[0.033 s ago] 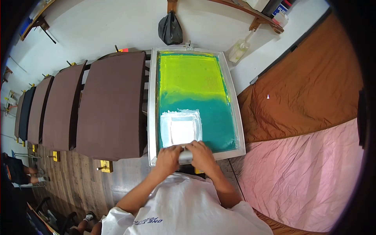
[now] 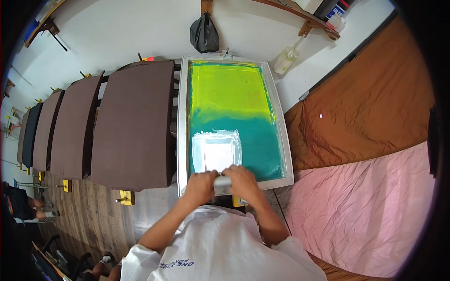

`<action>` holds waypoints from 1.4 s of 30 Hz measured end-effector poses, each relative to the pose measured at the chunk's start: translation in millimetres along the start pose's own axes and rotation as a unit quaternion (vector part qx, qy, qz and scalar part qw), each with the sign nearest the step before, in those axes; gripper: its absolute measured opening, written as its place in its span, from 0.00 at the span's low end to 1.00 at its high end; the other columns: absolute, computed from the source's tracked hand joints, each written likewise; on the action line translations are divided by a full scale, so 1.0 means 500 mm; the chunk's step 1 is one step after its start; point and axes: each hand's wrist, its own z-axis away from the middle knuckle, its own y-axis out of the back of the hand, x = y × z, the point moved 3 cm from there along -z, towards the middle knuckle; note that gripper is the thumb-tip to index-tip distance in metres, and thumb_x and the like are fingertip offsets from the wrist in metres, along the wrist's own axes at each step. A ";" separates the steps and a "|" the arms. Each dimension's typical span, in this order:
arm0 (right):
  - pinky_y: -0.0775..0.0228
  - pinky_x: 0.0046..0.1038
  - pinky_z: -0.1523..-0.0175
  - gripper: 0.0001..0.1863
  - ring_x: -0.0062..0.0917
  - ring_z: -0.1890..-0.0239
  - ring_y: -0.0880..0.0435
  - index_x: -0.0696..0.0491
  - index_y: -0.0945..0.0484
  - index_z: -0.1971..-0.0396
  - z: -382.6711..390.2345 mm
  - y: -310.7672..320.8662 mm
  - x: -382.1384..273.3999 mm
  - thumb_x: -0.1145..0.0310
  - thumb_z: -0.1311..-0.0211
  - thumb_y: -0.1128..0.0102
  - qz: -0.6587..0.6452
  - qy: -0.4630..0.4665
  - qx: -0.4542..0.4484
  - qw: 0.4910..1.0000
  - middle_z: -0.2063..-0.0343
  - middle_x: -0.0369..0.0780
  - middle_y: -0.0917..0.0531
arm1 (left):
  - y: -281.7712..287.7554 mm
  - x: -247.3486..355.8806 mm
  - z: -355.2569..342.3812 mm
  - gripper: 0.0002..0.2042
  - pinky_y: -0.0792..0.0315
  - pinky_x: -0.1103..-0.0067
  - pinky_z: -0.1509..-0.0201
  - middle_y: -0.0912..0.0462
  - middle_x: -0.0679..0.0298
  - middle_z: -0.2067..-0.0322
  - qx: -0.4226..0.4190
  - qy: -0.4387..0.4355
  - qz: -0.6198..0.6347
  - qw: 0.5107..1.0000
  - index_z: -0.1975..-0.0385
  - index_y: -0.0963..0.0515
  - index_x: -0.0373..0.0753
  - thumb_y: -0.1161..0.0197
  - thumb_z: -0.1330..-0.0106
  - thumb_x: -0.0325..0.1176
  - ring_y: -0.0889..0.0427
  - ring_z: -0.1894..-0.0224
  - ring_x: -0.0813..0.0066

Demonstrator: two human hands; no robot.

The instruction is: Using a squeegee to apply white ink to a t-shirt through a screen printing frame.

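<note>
A framed printing screen [image 2: 281, 131] lies before me, its mesh yellow-green at the far end and teal nearer me. White ink [image 2: 219, 154] covers a square patch at its near left. Both hands are together at the near end of the screen, fingers curled downward over a squeegee mostly hidden beneath them. Between them shows a short pale grey piece [image 2: 222, 181]. My left hand [image 2: 201, 186] is closed at the patch's near edge; close to its right, my right hand [image 2: 240, 180] is closed too.
Brown fabric-covered boards [image 2: 133, 126] stand in a row at left. A black bag [image 2: 204, 33] hangs on the wall behind the screen. Brown cloth [image 2: 356, 93] and pink cloth [image 2: 361, 206] spread along the right. Other people's legs [image 2: 40, 210] show at lower left.
Both hands have shifted slightly forward, away from my body, still closed. The screen and the white patch look the same.
</note>
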 end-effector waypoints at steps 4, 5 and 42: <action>0.25 0.44 0.54 0.17 0.43 0.57 0.18 0.48 0.19 0.62 -0.131 0.067 0.032 0.77 0.55 0.40 0.029 0.000 0.024 0.999 0.64 0.44 0.18 | 0.062 -0.044 -0.134 0.12 0.23 0.61 0.63 0.16 0.54 0.72 0.031 0.004 -0.036 0.999 0.63 0.21 0.45 0.41 0.47 0.26 0.15 0.67 0.53; 0.25 0.44 0.55 0.15 0.42 0.56 0.18 0.48 0.19 0.62 -0.166 0.080 0.041 0.75 0.54 0.40 0.050 -0.002 0.039 0.998 0.63 0.44 0.18 | 0.074 -0.057 -0.169 0.13 0.23 0.61 0.61 0.16 0.52 0.70 0.048 0.004 -0.032 0.998 0.62 0.20 0.44 0.41 0.47 0.24 0.15 0.65 0.52; 0.26 0.39 0.47 0.23 0.41 0.51 0.20 0.47 0.18 0.55 -0.015 -0.035 0.010 0.80 0.55 0.43 0.032 -0.100 0.040 0.994 0.55 0.43 0.18 | -0.051 -0.018 -0.026 0.18 0.20 0.66 0.55 0.15 0.50 0.66 0.093 0.012 -0.056 0.994 0.58 0.16 0.43 0.37 0.49 0.20 0.15 0.62 0.52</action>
